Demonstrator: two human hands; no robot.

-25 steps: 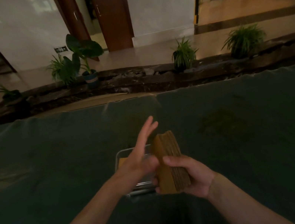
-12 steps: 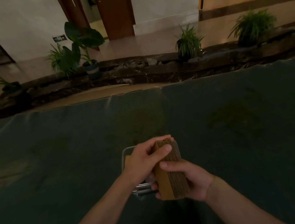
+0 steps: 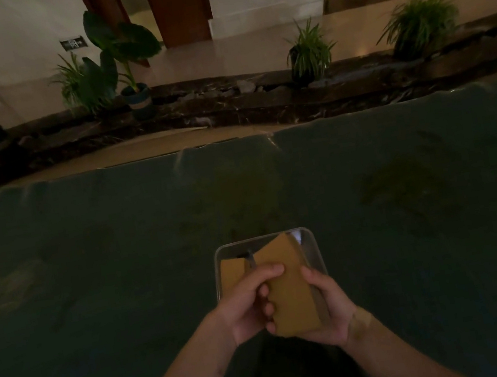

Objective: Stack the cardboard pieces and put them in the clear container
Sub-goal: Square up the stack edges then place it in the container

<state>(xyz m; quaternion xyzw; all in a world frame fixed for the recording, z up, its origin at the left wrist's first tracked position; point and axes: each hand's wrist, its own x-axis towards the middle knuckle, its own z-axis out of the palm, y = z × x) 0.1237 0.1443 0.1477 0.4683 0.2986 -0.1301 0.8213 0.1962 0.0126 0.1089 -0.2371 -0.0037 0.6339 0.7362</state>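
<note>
A thick stack of brown cardboard pieces [image 3: 290, 290] is held flat-face up over the near part of the clear container [image 3: 310, 243]. My left hand [image 3: 247, 307] grips the stack's left edge, thumb across the top. My right hand [image 3: 330, 309] cups its right edge and underside. The far end of the stack reaches over the container. Another cardboard piece [image 3: 233, 271] lies inside the container on its left side. The container's near rim is hidden behind my hands.
The container sits on a dark green cloth [image 3: 91, 280] that covers the whole table. Beyond the far table edge runs a dark stone planter ledge [image 3: 227, 106] with several potted plants.
The stack has turned from standing on edge to lying face up, and both hands have carried it forward over the container. My left hand went from open fingers to a grip on it.
</note>
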